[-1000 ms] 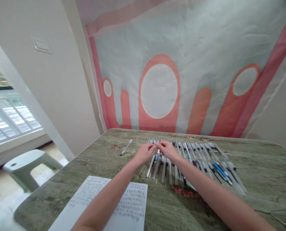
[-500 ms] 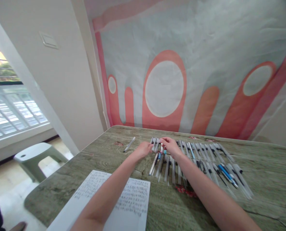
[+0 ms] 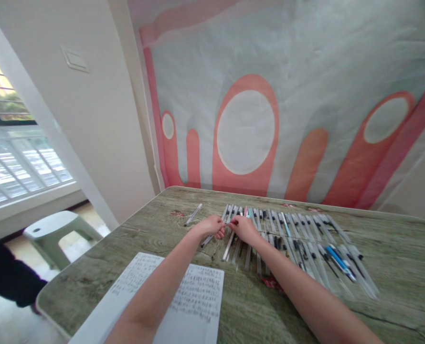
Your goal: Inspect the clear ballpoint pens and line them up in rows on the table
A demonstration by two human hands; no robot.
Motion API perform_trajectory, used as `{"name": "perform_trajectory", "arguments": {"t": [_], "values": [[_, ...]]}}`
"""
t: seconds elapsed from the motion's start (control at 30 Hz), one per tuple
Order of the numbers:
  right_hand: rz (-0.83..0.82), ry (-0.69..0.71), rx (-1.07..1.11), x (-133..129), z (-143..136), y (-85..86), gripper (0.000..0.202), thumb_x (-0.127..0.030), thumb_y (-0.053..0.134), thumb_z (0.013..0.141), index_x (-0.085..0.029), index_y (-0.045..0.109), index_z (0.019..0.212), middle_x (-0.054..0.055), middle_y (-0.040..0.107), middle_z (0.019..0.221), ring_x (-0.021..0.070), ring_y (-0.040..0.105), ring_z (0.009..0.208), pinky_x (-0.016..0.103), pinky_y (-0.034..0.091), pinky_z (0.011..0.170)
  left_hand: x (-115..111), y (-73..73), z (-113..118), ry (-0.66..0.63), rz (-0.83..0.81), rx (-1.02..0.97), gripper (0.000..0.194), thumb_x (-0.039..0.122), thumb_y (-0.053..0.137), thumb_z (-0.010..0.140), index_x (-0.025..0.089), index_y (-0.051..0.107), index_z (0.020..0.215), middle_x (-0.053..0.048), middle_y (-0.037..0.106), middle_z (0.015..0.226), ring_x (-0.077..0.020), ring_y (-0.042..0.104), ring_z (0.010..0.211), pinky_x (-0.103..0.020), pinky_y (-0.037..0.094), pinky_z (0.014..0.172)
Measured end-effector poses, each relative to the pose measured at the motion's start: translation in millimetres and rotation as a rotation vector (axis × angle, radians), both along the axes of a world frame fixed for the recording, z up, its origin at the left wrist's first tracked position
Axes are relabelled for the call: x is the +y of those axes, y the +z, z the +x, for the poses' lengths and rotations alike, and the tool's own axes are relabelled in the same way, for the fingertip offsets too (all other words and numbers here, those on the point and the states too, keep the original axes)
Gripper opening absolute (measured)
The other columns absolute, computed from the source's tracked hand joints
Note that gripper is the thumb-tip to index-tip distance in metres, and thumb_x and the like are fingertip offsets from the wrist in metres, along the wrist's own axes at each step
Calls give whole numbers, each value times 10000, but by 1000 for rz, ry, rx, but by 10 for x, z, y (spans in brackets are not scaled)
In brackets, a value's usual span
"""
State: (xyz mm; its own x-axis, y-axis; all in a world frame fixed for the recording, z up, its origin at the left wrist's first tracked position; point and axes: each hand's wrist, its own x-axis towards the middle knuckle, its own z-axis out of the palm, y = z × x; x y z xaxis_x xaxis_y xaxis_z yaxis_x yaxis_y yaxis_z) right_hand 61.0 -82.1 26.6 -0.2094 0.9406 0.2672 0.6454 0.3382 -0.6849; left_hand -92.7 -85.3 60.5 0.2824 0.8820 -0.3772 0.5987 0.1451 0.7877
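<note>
"Down from the far row of pens [image 3: 286, 223], the right hand [image 3: 244, 230] is moving in beside the left hand [image 3: 214, 225], and a dark-clothed leg [image 3: 8, 270] is showing further into view near the stool [image 3: 55, 224]."

"What's the left one holding?"

"It's curling its fingers around a slim pen [image 3: 207, 241], which is slanting down to the left, its lower end sticking out beneath the hand."

"And the right?"

"Its fingertips are bending together just next to the left ones; from where I'm standing, I can't tell whether they're gripping anything."

"Where are the others lying?"

"They're stretching off to the right across the table [image 3: 255, 310] in two rows, mostly clear-barrelled. A blue pen [image 3: 339, 262] is standing out in the near row, while a loose pen [image 3: 193, 215] is lying apart, beyond the left hand. A handwritten page [image 3: 201, 296] is resting beneath the left forearm."
</note>
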Motion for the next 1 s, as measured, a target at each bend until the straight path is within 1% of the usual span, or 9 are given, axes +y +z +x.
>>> {"name": "perform_trajectory", "arguments": {"t": [0.17, 0.3, 0.43, 0.53, 0.67, 0.77, 0.87, 1.0], "values": [[32, -57, -117, -34, 9, 5, 163, -293, 503, 723, -194, 629, 692, 46, 643, 733, 148, 552, 695, 223, 316, 575, -24, -14, 39, -5, -1, -20, 178, 220, 388, 788, 100, 501, 720, -40, 580, 638, -89, 543, 509, -227, 458, 525], [43, -75, -124, -54, 43, 31, 155, -267, 497, 719, -198, 629, 677, 44, 640, 736, 155, 550, 708, 227, 304, 568, -7, -52, 36, -2, 0, -43, 172, 202, 374, 789, 98, 492, 721, -44, 575, 653, -88, 544, 511, -227, 457, 518], [43, -18, -7, -21, 75, 49, 177, -261, 480, 716, -177, 621, 651, 44, 632, 688, 146, 540, 674, 230, 333, 608, 22, -60, 24, 17, 16, -73, 167, 200, 358, 795, 104, 493, 786, -42, 579, 671, -86, 548, 531, -222, 457, 528], [23, 26, 146, 10, 85, 76, 243, -318, 457, 724, -152, 616, 644, 34, 607, 623, 131, 515, 601, 231, 351, 601, 30, -29, 27, 6, 68, -88, 165, 215, 373, 792, 109, 498, 813, -39, 587, 676, -85, 547, 555, -210, 450, 536], [-111, 78, 364, 6, 84, 118, 318, -400, 450, 712, -130, 612, 661, -7, 529, 502, 103, 449, 475, 215, 336, 494, 10, 24, 47, -54, 119, -89, 177, 253, 409, 774, 109, 513, 777, -46, 599, 696, -89, 545, 571, -209, 441, 540], [-186, 77, 489, -16, 80, 125, 322, -421, 481, 684, -124, 606, 676, -20, 512, 500, 87, 419, 447, 206, 322, 460, -25, 61, 62, -70, 129, -106, 185, 264, 420, 758, 114, 523, 793, -47, 603, 722, -98, 551, 593, -220, 438, 549], [-200, 50, 531, -28, 79, 115, 313, -424, 512, 659, -123, 594, 675, -20, 516, 517, 83, 417, 455, 203, 326, 464, -66, 104, 74, -89, 127, -130, 192, 273, 427, 748, 115, 526, 796, -50, 602, 739, -105, 555, 617, -222, 430, 550], [-187, 46, 497, -39, 79, 124, 316, -426, 503, 662, -125, 584, 613, -30, 482, 463, 78, 394, 438, 200, 305, 456, -106, 153, 78, -111, 121, -149, 219, 310, 438, 740, 120, 528, 801, -52, 605, 766, -114, 561, 645, -234, 429, 569]]}}
